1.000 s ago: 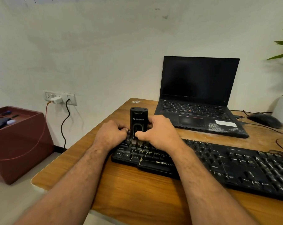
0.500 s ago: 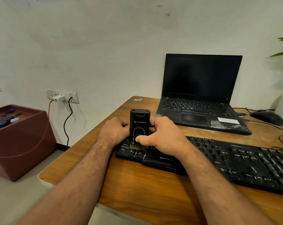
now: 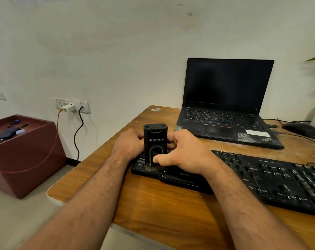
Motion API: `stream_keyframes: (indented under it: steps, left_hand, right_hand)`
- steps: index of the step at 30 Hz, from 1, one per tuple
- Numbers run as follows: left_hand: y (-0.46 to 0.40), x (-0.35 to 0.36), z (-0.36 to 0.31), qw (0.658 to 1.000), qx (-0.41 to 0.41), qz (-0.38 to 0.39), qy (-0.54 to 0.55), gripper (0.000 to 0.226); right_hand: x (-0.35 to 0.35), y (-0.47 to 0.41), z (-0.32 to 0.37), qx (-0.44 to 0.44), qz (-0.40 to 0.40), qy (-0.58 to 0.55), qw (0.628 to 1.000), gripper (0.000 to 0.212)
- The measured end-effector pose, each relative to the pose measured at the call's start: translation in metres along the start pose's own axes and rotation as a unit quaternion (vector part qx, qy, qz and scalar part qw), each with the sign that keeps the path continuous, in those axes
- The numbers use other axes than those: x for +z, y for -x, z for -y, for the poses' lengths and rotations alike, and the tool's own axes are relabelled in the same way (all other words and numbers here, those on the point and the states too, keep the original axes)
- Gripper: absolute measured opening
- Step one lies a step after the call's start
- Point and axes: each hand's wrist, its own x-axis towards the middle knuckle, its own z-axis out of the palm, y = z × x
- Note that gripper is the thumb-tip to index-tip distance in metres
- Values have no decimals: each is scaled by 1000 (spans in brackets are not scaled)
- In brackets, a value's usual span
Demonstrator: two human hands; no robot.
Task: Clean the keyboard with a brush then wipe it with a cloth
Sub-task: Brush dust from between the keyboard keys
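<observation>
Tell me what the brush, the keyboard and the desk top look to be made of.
Brush: body looks like matte black plastic with a printed white logo; pale bristles at its foot, fibre unclear. Keyboard: black plastic, dull keys with white legends. Desk top: wood-grain surface with a slight sheen, possibly laminate rather than solid wood.

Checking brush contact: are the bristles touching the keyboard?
Touching. The head view shows the brush upright, held by both hands, with its bristles pressed onto the keyboard's bottom-left keys, no gap visible.
</observation>
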Motion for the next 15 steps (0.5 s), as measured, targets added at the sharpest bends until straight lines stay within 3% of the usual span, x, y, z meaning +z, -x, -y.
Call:
stream_keyframes:
  steps: [4,7,12,15]
  left_hand:
    - [-2,0,1,1000,-10,-4,4,27]
    - [-1,0,0,1000,6,-12,-7,22]
    - [-1,1,1,1000,-5,-14,12,18]
    - [0,1,1,1000,2,-12,0,20]
  right_hand:
    - [-5,-1,0,-8,-41,51,998,26]
    - [-6,1,3,-17,-2,36,999,28]
    - [-1,-4,2,-20,-70,105,992,50]
    - [-2,-2,1,-24,-32,70,997,42]
